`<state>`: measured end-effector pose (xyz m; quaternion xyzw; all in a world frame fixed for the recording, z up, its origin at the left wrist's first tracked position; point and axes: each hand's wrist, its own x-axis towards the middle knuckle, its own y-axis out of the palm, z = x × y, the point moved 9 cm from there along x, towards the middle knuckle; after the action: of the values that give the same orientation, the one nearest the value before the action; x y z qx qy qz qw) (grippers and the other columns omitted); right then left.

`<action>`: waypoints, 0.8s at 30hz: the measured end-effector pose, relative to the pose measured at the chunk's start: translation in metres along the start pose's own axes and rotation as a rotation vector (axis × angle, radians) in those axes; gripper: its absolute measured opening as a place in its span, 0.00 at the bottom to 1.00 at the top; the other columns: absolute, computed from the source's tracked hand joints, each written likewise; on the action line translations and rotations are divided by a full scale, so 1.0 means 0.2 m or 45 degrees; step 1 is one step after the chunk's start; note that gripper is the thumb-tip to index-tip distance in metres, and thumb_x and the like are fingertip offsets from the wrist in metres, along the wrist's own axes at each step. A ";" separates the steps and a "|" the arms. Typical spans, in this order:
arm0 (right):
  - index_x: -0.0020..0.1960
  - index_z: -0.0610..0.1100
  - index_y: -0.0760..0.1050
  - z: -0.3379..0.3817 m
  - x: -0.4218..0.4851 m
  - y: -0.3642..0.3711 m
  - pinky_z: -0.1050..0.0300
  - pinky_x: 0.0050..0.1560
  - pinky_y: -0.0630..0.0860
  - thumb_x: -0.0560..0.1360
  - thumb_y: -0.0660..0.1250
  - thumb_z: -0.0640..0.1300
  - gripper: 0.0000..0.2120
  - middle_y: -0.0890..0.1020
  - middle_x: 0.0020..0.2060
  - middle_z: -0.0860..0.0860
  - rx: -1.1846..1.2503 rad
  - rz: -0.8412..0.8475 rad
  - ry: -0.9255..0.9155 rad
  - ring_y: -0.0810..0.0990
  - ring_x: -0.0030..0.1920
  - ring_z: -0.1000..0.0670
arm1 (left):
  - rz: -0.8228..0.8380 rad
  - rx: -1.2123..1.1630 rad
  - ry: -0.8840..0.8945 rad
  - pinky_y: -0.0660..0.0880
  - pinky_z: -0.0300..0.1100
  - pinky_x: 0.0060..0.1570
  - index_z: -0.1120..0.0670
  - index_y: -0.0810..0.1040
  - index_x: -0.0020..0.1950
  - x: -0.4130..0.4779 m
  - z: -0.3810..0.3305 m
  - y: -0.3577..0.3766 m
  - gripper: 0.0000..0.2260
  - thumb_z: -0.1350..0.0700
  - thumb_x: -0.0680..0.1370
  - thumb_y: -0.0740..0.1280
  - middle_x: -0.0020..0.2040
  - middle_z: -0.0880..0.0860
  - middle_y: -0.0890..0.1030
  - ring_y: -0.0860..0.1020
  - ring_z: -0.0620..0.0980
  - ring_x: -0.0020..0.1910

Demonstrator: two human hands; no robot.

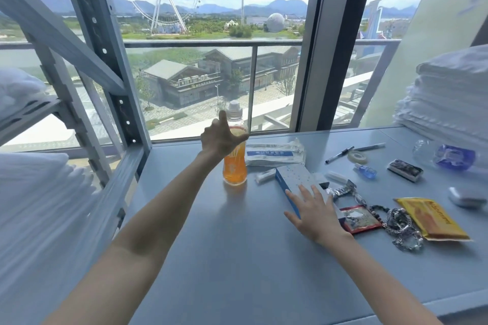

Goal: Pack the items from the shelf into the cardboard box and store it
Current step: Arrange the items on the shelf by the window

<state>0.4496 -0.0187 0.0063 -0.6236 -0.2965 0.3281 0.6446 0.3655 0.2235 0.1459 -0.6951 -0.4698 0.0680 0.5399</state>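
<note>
An orange drink bottle (234, 169) with a grey cap stands upright on the grey shelf board (224, 245). My left hand (220, 140) is at the bottle's upper part, fingers spread and curling around it, the grip not closed. My right hand (314, 211) lies flat, fingers apart, on a white and blue box (293, 179). Behind the box lies a clear packet with a blue label (274, 154). No cardboard box is in view.
To the right lie a red packet (360, 219), metal chains (402, 227), a yellow packet (433, 219), a watch (343, 190), a blue dropper bottle (365, 170), tape (357, 156), pens (339, 155) and an eraser block (405, 169). Folded white linen (446, 103) is stacked far right; a shelf post (124, 113) stands left.
</note>
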 end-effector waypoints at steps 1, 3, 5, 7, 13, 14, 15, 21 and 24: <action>0.75 0.59 0.49 -0.03 -0.02 0.02 0.33 0.72 0.45 0.78 0.51 0.60 0.26 0.50 0.77 0.51 -0.014 0.015 0.006 0.45 0.76 0.44 | 0.022 -0.052 0.041 0.68 0.46 0.37 0.57 0.62 0.64 -0.01 -0.06 0.03 0.37 0.36 0.66 0.71 0.50 0.60 0.78 0.78 0.61 0.46; 0.74 0.62 0.50 -0.07 -0.05 0.03 0.32 0.71 0.45 0.79 0.52 0.57 0.24 0.50 0.76 0.52 -0.032 0.000 -0.008 0.46 0.76 0.44 | 0.107 -0.169 0.140 0.69 0.45 0.38 0.57 0.63 0.63 -0.03 -0.19 0.09 0.37 0.37 0.65 0.73 0.51 0.60 0.80 0.78 0.60 0.47; 0.73 0.64 0.51 -0.12 -0.07 0.03 0.32 0.71 0.45 0.79 0.52 0.55 0.23 0.50 0.76 0.54 -0.026 -0.021 -0.003 0.46 0.76 0.44 | 0.187 -0.286 0.181 0.70 0.44 0.40 0.56 0.64 0.65 -0.05 -0.31 0.15 0.38 0.39 0.64 0.75 0.53 0.60 0.80 0.78 0.59 0.49; 0.73 0.64 0.51 -0.19 -0.10 0.03 0.32 0.72 0.45 0.79 0.52 0.53 0.23 0.51 0.76 0.54 -0.019 -0.043 0.036 0.46 0.76 0.44 | 0.219 -0.373 0.185 0.71 0.45 0.42 0.56 0.65 0.65 -0.06 -0.40 0.20 0.38 0.41 0.63 0.76 0.55 0.59 0.80 0.78 0.59 0.51; 0.73 0.64 0.51 -0.47 -0.18 0.02 0.35 0.72 0.44 0.79 0.51 0.51 0.24 0.53 0.76 0.55 -0.005 -0.091 0.155 0.48 0.76 0.45 | 0.251 -0.558 0.227 0.75 0.46 0.45 0.56 0.67 0.65 -0.10 -0.66 0.32 0.36 0.44 0.63 0.77 0.57 0.58 0.79 0.78 0.58 0.52; 0.73 0.63 0.50 -0.52 -0.19 0.02 0.36 0.72 0.43 0.79 0.50 0.51 0.24 0.53 0.76 0.55 -0.006 -0.088 0.177 0.48 0.76 0.45 | 0.255 -0.576 0.230 0.75 0.46 0.45 0.56 0.67 0.64 -0.10 -0.71 0.34 0.35 0.44 0.63 0.77 0.57 0.58 0.80 0.78 0.58 0.52; 0.74 0.62 0.49 -0.57 -0.19 0.02 0.37 0.72 0.43 0.80 0.50 0.51 0.25 0.53 0.76 0.55 -0.007 -0.084 0.200 0.47 0.76 0.45 | 0.264 -0.586 0.234 0.75 0.46 0.45 0.56 0.67 0.64 -0.10 -0.75 0.37 0.35 0.44 0.63 0.77 0.56 0.58 0.80 0.78 0.58 0.52; 0.75 0.58 0.45 -0.79 -0.23 0.00 0.39 0.74 0.46 0.81 0.49 0.51 0.25 0.50 0.77 0.54 -0.044 0.001 0.286 0.46 0.76 0.45 | 0.328 -0.665 0.261 0.74 0.46 0.45 0.55 0.69 0.63 -0.12 -0.99 0.48 0.32 0.47 0.64 0.77 0.55 0.57 0.79 0.77 0.57 0.52; 0.76 0.57 0.46 -0.84 -0.29 -0.02 0.39 0.74 0.45 0.80 0.51 0.54 0.26 0.50 0.77 0.52 -0.040 0.013 0.309 0.45 0.76 0.45 | 0.374 -0.693 0.245 0.74 0.48 0.48 0.55 0.68 0.63 -0.13 -1.05 0.52 0.32 0.48 0.65 0.77 0.57 0.58 0.78 0.76 0.57 0.54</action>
<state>0.5481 -0.1676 0.0040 -0.6702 -0.2182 0.2486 0.6644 0.5373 0.0629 0.1367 -0.8775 -0.3122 -0.0491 0.3608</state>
